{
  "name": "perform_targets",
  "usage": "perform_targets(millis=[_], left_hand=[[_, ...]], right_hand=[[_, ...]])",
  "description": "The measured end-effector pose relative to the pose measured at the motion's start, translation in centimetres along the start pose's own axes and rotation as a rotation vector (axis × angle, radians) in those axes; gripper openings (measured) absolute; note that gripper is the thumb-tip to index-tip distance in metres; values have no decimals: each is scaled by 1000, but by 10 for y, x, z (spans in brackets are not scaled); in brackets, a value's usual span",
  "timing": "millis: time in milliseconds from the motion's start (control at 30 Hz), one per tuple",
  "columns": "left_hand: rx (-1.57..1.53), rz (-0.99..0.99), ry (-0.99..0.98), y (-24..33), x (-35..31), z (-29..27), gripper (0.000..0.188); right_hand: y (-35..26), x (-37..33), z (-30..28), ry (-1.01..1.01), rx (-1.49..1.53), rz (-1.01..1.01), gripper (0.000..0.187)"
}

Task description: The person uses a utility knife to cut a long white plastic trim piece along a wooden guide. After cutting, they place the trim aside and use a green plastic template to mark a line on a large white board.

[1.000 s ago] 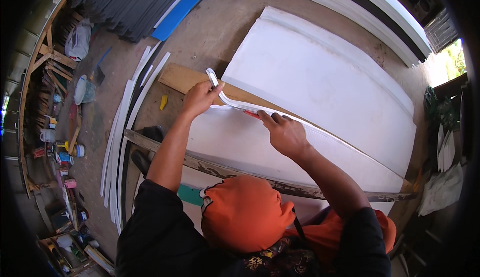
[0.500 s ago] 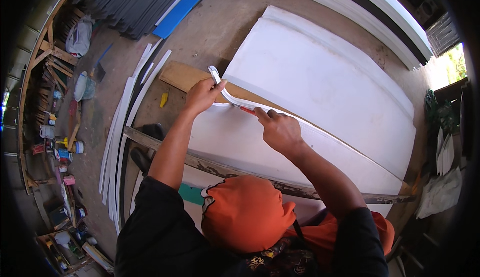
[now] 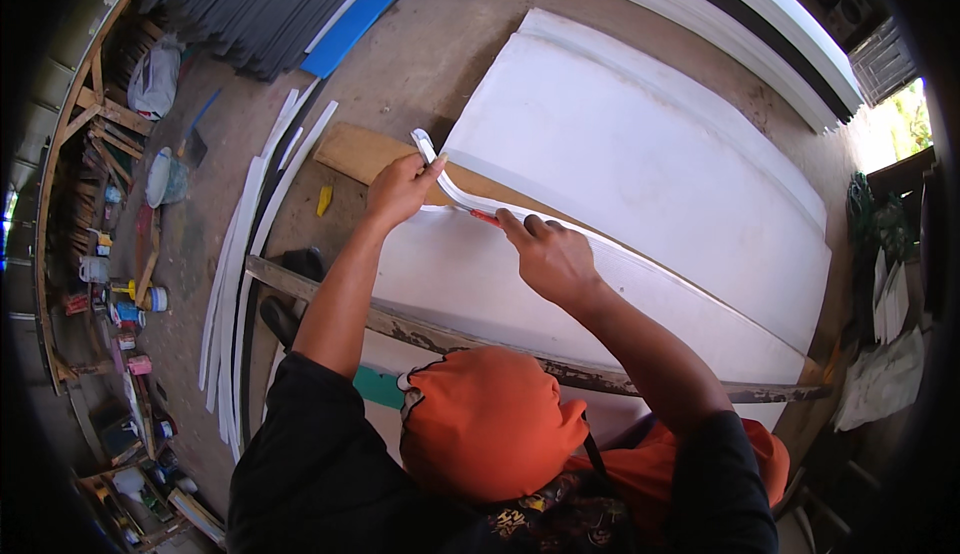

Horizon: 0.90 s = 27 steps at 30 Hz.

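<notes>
My left hand (image 3: 396,192) is closed around a narrow white strip (image 3: 455,192), whose bent end sticks up beyond the thumb. From there the strip curves down and runs right along the far edge of a long white sheet (image 3: 480,269). In my right hand (image 3: 552,256) is a slim red-handled cutter knife (image 3: 486,217), pointing left with its tip at the strip near the bend. The blade itself is too small to make out. A thin white piece also shows just below the strip, beside my left wrist.
A worn wooden beam (image 3: 400,328) crosses the sheet on the near side. Beyond lie a brown board (image 3: 355,151) and a large white panel (image 3: 650,154). Long white strips (image 3: 232,284) and a yellow object (image 3: 324,200) rest on the floor at left. Grey sheets (image 3: 270,14) are stacked at far left.
My right hand and the knife have shifted slightly left, toward my left hand. The left hand keeps its hold on the strip.
</notes>
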State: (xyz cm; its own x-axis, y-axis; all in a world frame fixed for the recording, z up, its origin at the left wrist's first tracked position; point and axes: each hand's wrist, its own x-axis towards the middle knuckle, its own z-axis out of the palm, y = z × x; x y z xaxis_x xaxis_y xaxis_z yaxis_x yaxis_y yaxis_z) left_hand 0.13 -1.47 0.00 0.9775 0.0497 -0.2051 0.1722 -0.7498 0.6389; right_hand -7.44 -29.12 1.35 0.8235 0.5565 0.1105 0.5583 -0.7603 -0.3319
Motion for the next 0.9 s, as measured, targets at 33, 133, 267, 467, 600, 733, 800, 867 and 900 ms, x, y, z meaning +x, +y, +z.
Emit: perform_targets(millis=[33,133,267,467,600,733,800,867,900], left_hand=[[3,-6,-1,1,-1,-1,56],[12,-5,11,2,-2,-1,54],[56,44,43,-2,0,1,52],[15,33,80,-11,7,5,52],[64,64,101,-10,4,3,53],[118,58,110,-6,2,-2,56],[192,50,102,2,1,-3,59],[284,2,59,15,-1,-8,63],[297,-4,39,15,-1,-10,64]], right_hand=[[0,2,1,-16,-3,2,53],[-3,5,-1,-77,-28,12,52],[1,-2,-8,-161,-109,35,52],[38,-28,-11,-38,94,94,38],[66,-25,-1,42,258,345,25],[90,-18,20,-60,391,554,33],[90,-21,26,-106,420,584,42],[93,-24,38,-47,345,546,43],[93,-24,45,-19,310,520,44]])
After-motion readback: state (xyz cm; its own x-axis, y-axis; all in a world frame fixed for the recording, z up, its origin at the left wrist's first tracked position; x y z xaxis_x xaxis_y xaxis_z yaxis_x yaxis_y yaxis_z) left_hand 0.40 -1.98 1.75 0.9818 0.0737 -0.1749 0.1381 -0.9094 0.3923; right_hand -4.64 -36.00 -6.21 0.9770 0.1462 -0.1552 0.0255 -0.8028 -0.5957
